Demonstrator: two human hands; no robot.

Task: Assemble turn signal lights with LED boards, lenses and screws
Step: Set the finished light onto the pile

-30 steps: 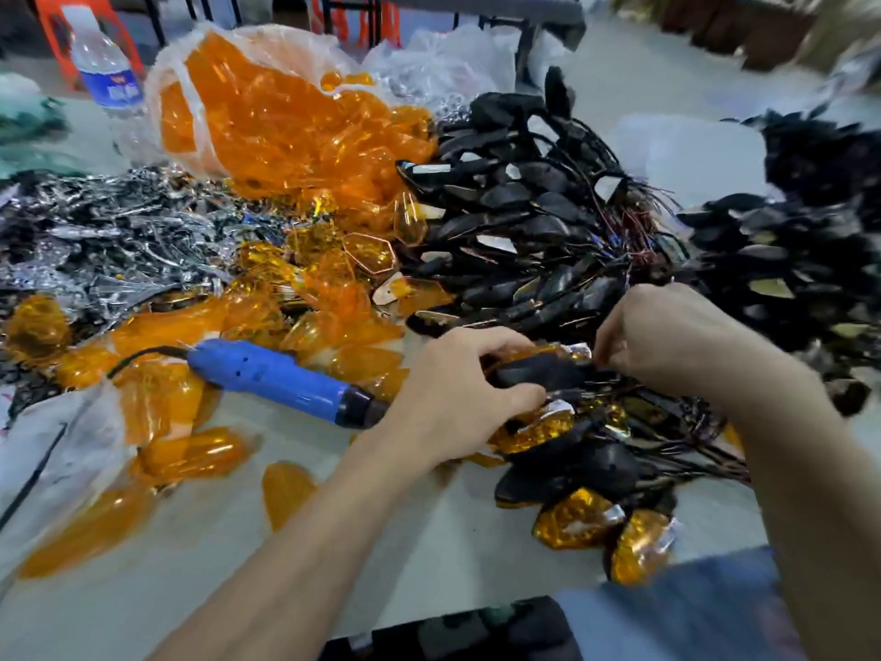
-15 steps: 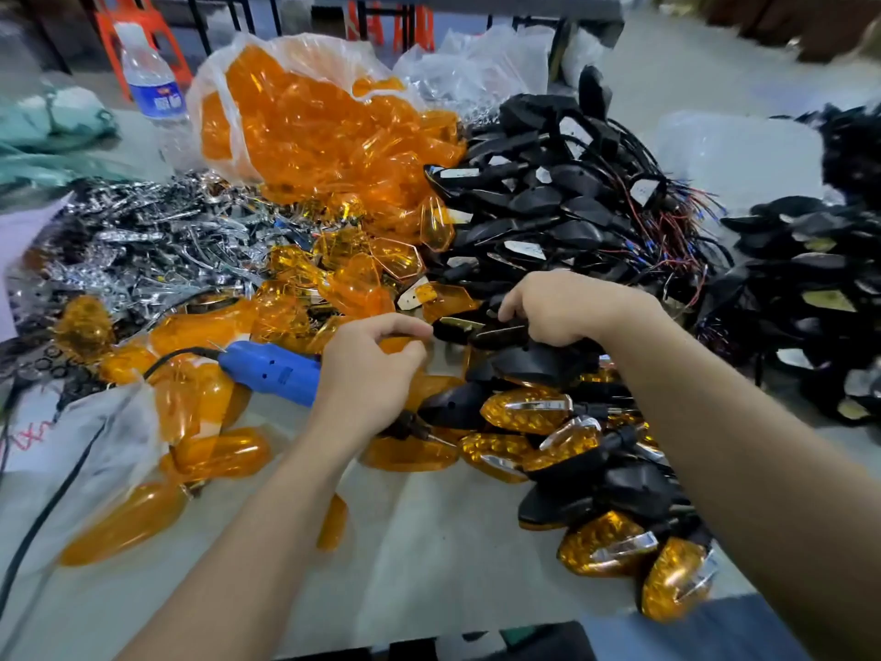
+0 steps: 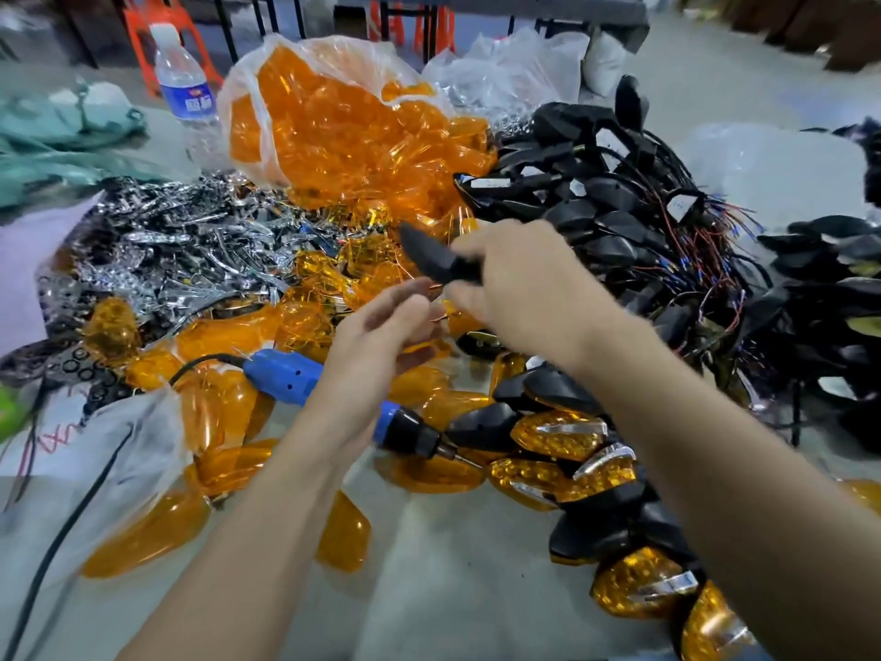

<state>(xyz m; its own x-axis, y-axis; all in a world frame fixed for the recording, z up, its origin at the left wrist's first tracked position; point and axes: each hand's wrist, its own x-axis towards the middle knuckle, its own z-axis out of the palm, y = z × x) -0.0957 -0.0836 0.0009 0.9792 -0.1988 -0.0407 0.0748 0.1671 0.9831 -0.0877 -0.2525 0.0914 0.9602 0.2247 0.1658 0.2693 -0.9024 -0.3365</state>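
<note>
Bag: a clear plastic bag [image 3: 291, 50] sits at the far middle of the tabletop [image 3: 453, 589], its mouth open toward the near side.
Bag contents: it is packed with orange lenses [image 3: 343, 131], and more spill out of its mouth across the tabletop.
Second bag: a crumpled clear bag [image 3: 515, 73] lies behind it to the right; what it holds cannot be made out.
Bottle: a water bottle [image 3: 183, 83] stands upright far left, its cap on.
Right grip: the right grip [image 3: 519, 283] is raised above the piles, fingers curled round a black housing [image 3: 429, 255].
Housing: its pointed end sticks out to the left of the fingers; it is blurred.
Left grip: the left grip [image 3: 376, 355] is spread loosely and holds nothing. Its fingertips are just under the housing, but whether they touch is unclear.
Screwdriver: a blue electric screwdriver [image 3: 291, 381] lies on the tabletop under the left wrist.
Piles: chrome parts [image 3: 181, 250] lie to the left, wired black housings [image 3: 619, 198] to the right, and finished lights [image 3: 562, 436] at near right.
</note>
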